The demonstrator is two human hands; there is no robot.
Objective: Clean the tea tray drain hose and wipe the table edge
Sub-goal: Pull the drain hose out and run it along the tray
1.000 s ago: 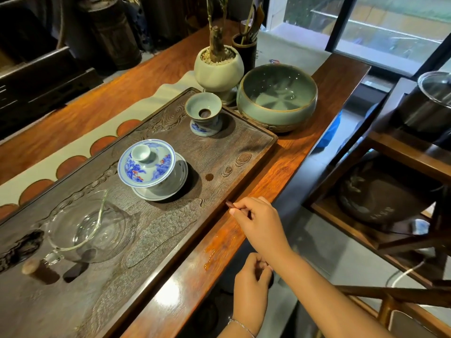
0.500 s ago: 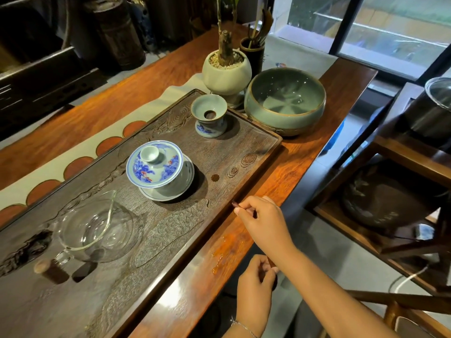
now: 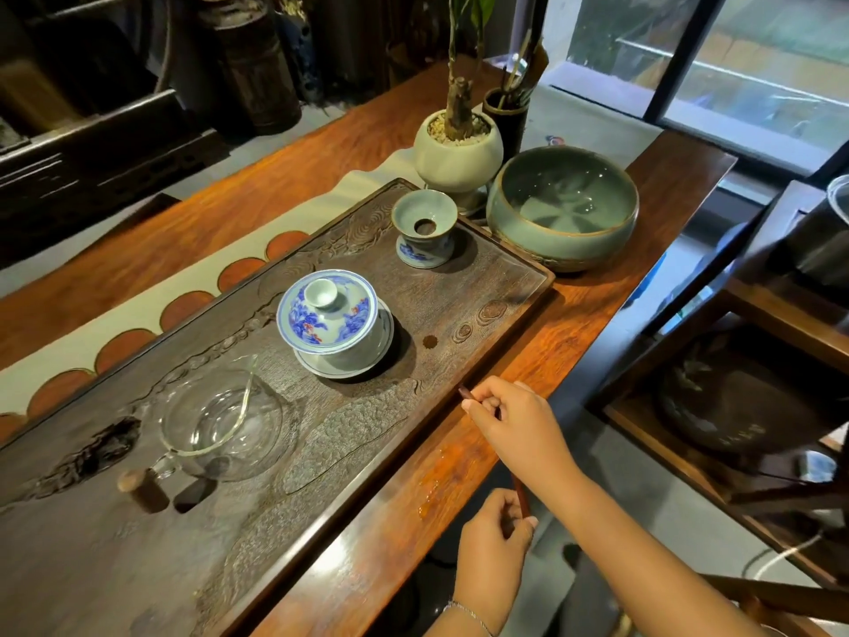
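Observation:
A dark carved wooden tea tray (image 3: pixel 500 287) lies on the reddish table, with a small round drain hole (image 3: pixel 430 341) near its right rim. A thin reddish-brown hose-like piece (image 3: pixel 520 497) runs from the tray's near rim down over the table edge (image 3: pixel 413 535). My right hand (image 3: pixel 517 418) pinches its upper end at the rim. Below the edge, my left hand (image 3: pixel 494 547) grips the lower part. A wet patch (image 3: pixel 441 471) glistens on the table strip between the two hands.
On the tray stand a blue-and-white lidded cup (image 3: pixel 328 314), a celadon strainer stand (image 3: pixel 425 232), a glass pitcher (image 3: pixel 220 413) and a wooden peg (image 3: pixel 142 489). A large celadon bowl (image 3: pixel 563 206) and a potted plant (image 3: pixel 457 149) sit behind. A wooden shelf (image 3: pixel 735 406) stands at right.
The view has drifted so the tray sits further right in frame. Both hands keep their hold on the thin piece at the tray's rim, barely shifted.

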